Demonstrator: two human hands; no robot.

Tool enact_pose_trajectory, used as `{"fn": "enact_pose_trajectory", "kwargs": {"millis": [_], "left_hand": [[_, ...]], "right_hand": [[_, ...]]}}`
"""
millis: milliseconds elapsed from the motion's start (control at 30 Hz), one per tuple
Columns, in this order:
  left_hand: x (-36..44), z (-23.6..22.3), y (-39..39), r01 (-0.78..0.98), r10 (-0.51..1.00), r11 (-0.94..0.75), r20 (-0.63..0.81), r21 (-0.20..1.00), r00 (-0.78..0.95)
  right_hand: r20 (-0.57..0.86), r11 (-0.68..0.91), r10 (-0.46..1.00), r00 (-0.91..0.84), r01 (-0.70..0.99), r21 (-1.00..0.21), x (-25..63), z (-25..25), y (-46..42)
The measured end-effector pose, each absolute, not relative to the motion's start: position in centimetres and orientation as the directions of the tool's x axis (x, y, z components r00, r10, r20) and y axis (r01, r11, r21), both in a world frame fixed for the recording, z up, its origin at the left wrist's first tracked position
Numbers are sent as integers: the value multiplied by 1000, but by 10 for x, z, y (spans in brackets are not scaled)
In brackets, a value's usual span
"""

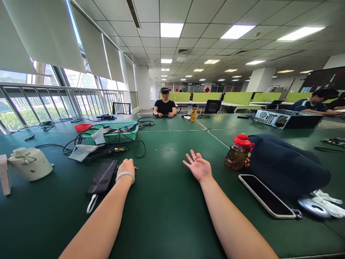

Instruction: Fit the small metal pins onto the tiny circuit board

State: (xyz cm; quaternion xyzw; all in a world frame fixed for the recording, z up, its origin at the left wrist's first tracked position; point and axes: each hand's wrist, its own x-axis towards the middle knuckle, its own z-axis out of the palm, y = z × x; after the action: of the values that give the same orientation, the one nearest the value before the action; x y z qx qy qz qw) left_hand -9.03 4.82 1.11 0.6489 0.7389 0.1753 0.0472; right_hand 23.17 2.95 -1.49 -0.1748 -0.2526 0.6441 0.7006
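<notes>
My left hand (126,168), with a pale band at the wrist, rests curled on the green table (164,201). A tiny reddish tip shows beside its fingers; what it belongs to is hidden. Just left of that hand lies a dark phone (104,178) with a white strap or cable at its near end. My right hand (201,167) is turned palm up with fingers spread, and nothing is in it. Farther right stand a jar with a red lid (238,153) and a dark blue bag (285,162). A second phone (266,196) lies in front of the bag.
A green basket (129,135) holds tools and cables, with a red tray (83,127) behind it. At left stands a cream pot-like container (31,165). A computer case (288,118) lies at back right. One person (165,104) sits opposite; another person (309,104) sits far right.
</notes>
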Motion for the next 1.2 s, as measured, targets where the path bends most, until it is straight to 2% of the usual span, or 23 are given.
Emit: {"fn": "enact_pose_trajectory", "kwargs": {"millis": [167,333,533,667,767,800,900,1000,1200], "left_hand": [[-87,12,48,961,968,128,180,244,-175],[-87,9,51,965,966,138,184,224,-180],[-84,0,55,877,971,91,154,472,-184],[-70,-5,55,849,988,-8,133,528,-73],[-48,-8,46,798,987,-148,142,584,79],[-39,-8,40,757,976,-218,150,616,159],[-13,-5,20,467,875,-420,211,778,436],[2,1,3,389,815,-497,263,776,516],[0,4,2,472,822,-524,274,709,500]], "right_hand": [[99,92,994,45,-834,-545,232,-16,31],[85,99,994,61,-825,-556,233,-18,32],[122,98,992,32,-801,-590,231,-18,31],[174,88,984,-22,-794,-602,228,-16,30],[208,88,977,-50,-790,-607,226,-16,30],[212,90,976,-52,-788,-609,225,-16,30],[209,101,977,-38,-785,-611,226,-18,31],[179,95,984,-15,-800,-592,227,-19,33],[56,83,997,61,-810,-580,228,-19,35]]}}
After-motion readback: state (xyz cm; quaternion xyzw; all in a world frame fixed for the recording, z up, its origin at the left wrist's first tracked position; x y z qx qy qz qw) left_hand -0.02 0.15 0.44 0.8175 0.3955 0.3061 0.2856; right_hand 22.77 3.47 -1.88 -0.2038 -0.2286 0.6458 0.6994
